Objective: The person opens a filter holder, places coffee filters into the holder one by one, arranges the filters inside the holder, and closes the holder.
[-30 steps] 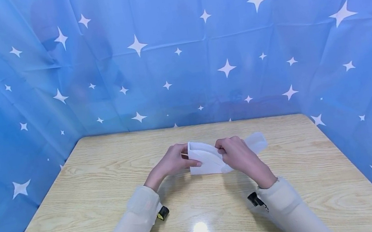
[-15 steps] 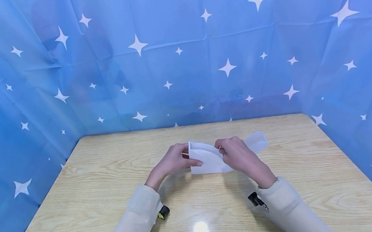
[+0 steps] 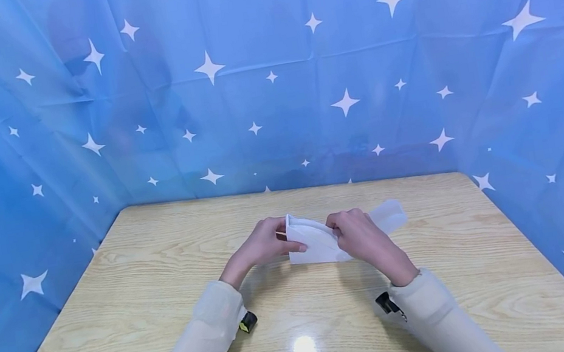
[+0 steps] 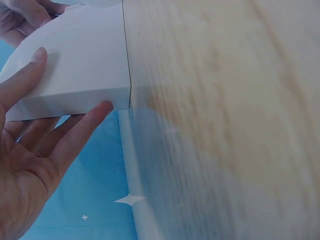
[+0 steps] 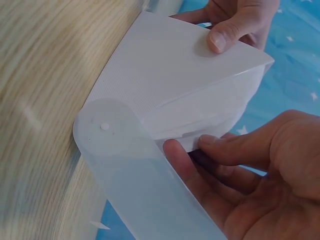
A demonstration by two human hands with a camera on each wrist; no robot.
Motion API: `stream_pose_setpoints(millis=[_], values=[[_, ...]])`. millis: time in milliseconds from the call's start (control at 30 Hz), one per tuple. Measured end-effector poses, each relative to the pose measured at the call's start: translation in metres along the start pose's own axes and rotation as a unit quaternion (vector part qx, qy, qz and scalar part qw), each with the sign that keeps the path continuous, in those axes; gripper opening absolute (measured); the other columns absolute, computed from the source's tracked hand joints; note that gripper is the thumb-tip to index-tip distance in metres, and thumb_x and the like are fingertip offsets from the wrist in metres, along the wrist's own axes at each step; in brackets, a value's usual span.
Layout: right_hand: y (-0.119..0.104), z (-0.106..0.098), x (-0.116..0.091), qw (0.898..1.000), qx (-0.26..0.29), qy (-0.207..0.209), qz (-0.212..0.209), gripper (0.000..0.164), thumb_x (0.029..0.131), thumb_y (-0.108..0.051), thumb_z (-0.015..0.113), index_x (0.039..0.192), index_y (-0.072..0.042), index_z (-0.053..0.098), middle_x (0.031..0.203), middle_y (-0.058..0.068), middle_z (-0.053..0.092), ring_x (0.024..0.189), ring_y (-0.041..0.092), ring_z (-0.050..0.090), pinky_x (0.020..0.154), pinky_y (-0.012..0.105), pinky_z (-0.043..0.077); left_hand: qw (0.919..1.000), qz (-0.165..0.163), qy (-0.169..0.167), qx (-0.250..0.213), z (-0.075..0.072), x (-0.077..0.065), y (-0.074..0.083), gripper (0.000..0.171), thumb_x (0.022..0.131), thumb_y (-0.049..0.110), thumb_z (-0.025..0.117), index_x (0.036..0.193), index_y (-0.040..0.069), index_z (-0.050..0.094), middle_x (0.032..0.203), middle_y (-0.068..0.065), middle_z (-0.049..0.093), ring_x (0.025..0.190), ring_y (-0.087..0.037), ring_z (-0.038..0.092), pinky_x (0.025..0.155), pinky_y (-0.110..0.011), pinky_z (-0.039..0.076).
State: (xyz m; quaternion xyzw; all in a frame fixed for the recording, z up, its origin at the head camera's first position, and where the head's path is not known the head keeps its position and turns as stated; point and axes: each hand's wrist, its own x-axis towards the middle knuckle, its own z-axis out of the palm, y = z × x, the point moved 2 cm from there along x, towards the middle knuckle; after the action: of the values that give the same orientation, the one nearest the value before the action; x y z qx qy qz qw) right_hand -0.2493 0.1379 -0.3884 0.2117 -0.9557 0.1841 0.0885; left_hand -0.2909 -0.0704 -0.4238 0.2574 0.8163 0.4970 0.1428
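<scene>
A white, wedge-shaped hinged case point(image 3: 307, 251) is held upright near the middle of the table. Its top edge curves, and a narrow gap between its panels shows along it. My left hand point(image 3: 262, 244) grips the case's left end, thumb point(image 4: 31, 75) on the broad face and fingers behind. From a riveted corner, a translucent round-ended strip point(image 5: 145, 175) sticks out past my right hand point(image 3: 360, 237). Right thumb and fingers pinch the edge of the inner white panel point(image 5: 200, 112), seen in the right wrist view. In the head view, my right hand hides the riveted corner.
The pale wood table point(image 3: 160, 318) runs back to a blue curtain point(image 3: 271, 110) with white stars, hanging on several sides. Small black devices point(image 3: 248, 323) sit at both cuffs. A bright light reflection lies on the front of the table.
The gap along the case's curved top edge has become slightly narrower. Both hands keep their holds and hardly move.
</scene>
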Motion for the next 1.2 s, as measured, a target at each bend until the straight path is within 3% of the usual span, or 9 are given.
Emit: stream_pose_setpoints(millis=[300,500,800,1200], values=[[-0.0006,-0.0003,-0.0010,1.000,-0.004,-0.007,-0.005,0.030,0.084,0.012,0.053,0.082,-0.012,0.071,0.076,0.004,0.070,0.054,0.011,0.047,0.055,0.025,0.039,0.9999,0.004,0.000,0.010,0.0000,0.0006,-0.0010,0.032,0.079,0.022,0.080,0.107,0.021,0.067,0.097,-0.001,0.070,0.086,-0.013,0.069,0.071,-0.038,0.060],[-0.0012,-0.0011,-0.0015,1.000,-0.006,-0.009,-0.011,0.031,0.082,0.014,0.053,0.082,-0.013,0.070,0.076,0.003,0.070,0.056,0.011,0.049,0.057,0.025,0.041,1.0000,0.005,-0.003,0.002,0.0000,0.0004,-0.0006,0.032,0.079,0.021,0.080,0.108,0.021,0.067,0.098,-0.001,0.070,0.086,-0.013,0.070,0.074,-0.042,0.060],[-0.0028,-0.0026,-0.0023,0.999,-0.010,-0.023,-0.020,0.033,0.079,0.017,0.052,0.081,-0.012,0.067,0.073,0.001,0.064,0.056,0.014,0.041,0.052,0.025,0.034,0.9999,0.007,0.001,0.009,0.0004,0.0005,-0.0014,0.030,0.079,0.022,0.081,0.105,0.020,0.067,0.097,0.000,0.071,0.086,-0.013,0.069,0.073,-0.039,0.060],[-0.0034,-0.0039,-0.0032,1.000,-0.004,-0.024,-0.006,0.034,0.079,0.016,0.052,0.087,-0.011,0.070,0.079,0.002,0.070,0.060,0.011,0.052,0.057,0.025,0.043,0.9999,0.007,0.002,0.007,-0.0002,0.0004,-0.0014,0.033,0.078,0.022,0.081,0.107,0.019,0.066,0.097,-0.001,0.071,0.086,-0.013,0.069,0.073,-0.040,0.060]])
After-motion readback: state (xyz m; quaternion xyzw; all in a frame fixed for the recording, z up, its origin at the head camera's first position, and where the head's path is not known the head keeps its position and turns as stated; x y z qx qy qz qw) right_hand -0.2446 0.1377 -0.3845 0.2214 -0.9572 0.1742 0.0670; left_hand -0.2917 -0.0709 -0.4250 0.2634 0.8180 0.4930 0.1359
